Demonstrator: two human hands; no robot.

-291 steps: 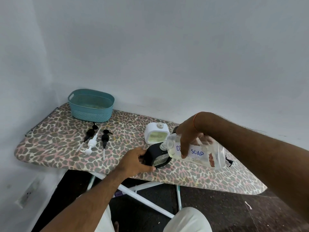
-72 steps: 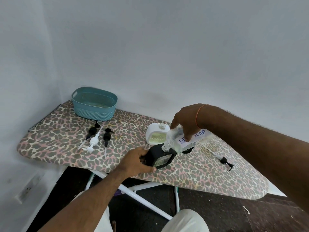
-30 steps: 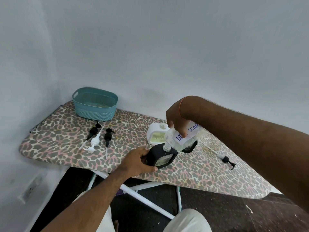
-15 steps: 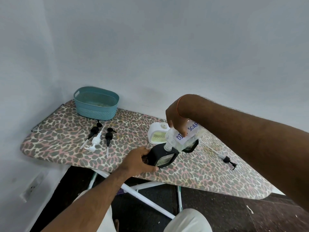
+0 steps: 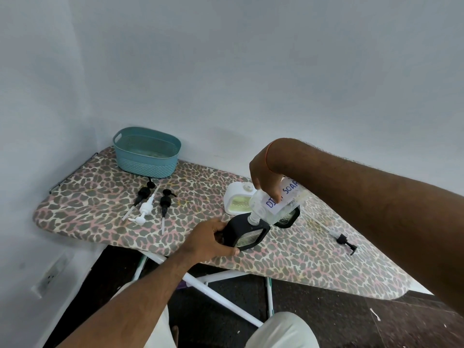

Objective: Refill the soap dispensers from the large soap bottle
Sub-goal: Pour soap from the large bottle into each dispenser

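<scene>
This looks like a plain room in a home, used as a makeshift work spot; an ironing board (image 5: 105, 197) with a leopard-print cover stands on white folding legs (image 5: 221, 295) in a corner, serving as the table. Bare pale painted walls (image 5: 226, 71) meet at the left; a wall socket (image 5: 50, 276) sits low down; the floor (image 5: 339, 320) is dark and speckled; a teal plastic basket (image 5: 148, 167) rests on the board's far end.

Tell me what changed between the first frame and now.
The right hand tipped the large soap bottle from nearly level to steeply mouth-down, its neck now in the black dispenser. The left hand still grips that dispenser. The white dispenser, pumps and teal basket stayed put.
</scene>
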